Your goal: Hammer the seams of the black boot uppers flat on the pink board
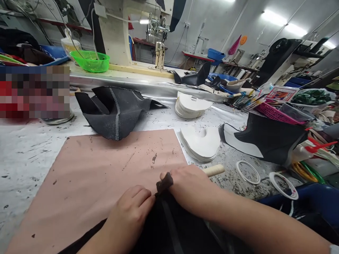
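Observation:
My right hand is closed around a hammer, whose pale wooden handle sticks out to the right and whose dark head shows past my fingers. The hammer head is close above the edge of a black leather-like piece, which carries a strip or seam down its middle. My left hand pinches that edge just left of the hammer head, its fingertips partly hidden. Below both hands the black piece runs out of view at the bottom. A pinkish-brown sheet lies under the hands on the table.
Beyond the sheet lies a black stitched boot upper. White shaped pads are stacked in a far pile and a near pile. To the right are another black upper, tape rolls and a pink basket. A sewing machine stands behind.

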`<action>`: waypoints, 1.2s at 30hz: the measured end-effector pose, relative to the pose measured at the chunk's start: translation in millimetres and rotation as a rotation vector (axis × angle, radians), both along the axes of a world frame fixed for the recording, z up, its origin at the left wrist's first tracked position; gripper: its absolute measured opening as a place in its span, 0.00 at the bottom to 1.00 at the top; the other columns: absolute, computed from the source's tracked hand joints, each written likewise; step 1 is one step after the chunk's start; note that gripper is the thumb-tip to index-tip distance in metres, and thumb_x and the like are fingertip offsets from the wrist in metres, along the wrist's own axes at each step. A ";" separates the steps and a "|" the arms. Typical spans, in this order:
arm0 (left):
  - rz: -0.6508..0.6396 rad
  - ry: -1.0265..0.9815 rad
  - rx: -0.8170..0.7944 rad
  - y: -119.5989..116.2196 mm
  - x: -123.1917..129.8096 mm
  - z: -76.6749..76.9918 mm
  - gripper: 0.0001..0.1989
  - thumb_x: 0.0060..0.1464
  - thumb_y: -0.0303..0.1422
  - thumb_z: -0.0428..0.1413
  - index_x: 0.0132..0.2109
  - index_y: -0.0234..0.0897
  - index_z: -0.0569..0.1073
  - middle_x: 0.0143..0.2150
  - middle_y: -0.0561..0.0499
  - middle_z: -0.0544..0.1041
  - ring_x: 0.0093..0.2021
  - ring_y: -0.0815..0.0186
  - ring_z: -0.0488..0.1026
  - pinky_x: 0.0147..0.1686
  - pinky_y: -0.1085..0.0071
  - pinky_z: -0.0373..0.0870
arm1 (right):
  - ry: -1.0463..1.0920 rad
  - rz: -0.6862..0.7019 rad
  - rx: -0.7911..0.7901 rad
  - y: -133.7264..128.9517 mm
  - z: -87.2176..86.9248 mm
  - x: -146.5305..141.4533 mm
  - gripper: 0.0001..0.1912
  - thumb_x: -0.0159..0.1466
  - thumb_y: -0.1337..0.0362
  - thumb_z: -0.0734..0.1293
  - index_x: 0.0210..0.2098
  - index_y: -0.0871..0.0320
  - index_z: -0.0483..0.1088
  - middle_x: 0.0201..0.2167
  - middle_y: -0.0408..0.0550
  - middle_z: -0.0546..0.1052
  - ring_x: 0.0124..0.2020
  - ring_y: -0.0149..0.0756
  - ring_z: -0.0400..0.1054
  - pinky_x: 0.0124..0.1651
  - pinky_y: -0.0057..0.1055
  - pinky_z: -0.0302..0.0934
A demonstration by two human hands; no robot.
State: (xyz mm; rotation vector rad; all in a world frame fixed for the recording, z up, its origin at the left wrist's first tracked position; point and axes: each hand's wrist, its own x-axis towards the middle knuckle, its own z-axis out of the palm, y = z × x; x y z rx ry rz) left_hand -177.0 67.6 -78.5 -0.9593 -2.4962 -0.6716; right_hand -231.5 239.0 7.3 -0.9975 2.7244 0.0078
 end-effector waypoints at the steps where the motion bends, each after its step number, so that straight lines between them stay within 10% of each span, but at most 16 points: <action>1: 0.002 0.005 -0.001 0.3 0.1 0.7 0.14 0.60 0.22 0.41 0.33 0.34 0.70 0.28 0.50 0.70 0.29 0.66 0.67 0.27 0.71 0.66 | 0.001 0.006 0.016 0.1 0.1 0.2 0.09 0.61 0.72 0.59 0.30 0.57 0.70 0.24 0.46 0.75 0.25 0.35 0.69 0.24 0.28 0.50; 14: -0.005 0.202 -0.302 -2.2 24.8 8.2 0.19 0.49 0.17 0.40 0.42 0.31 0.72 0.38 0.46 0.77 0.36 0.61 0.72 0.35 0.66 0.71 | 0.072 0.107 0.057 -11.8 7.2 6.4 0.07 0.62 0.70 0.59 0.34 0.57 0.69 0.28 0.49 0.76 0.27 0.40 0.70 0.23 0.30 0.52; 27: -0.071 0.209 -0.189 -10.6 28.2 7.7 0.16 0.55 0.18 0.40 0.40 0.28 0.72 0.32 0.44 0.75 0.32 0.63 0.71 0.30 0.69 0.72 | -0.008 -0.011 -0.020 -17.2 -6.8 7.5 0.08 0.61 0.72 0.59 0.31 0.57 0.69 0.24 0.45 0.74 0.23 0.32 0.63 0.24 0.30 0.41; 36: 0.166 -0.217 -0.108 -80.3 40.7 30.5 0.10 0.60 0.35 0.46 0.42 0.41 0.71 0.34 0.53 0.76 0.31 0.67 0.73 0.29 0.76 0.70 | -0.102 -0.022 -0.022 -25.6 -24.3 17.6 0.09 0.56 0.75 0.59 0.29 0.58 0.69 0.22 0.41 0.70 0.23 0.30 0.57 0.25 0.29 0.41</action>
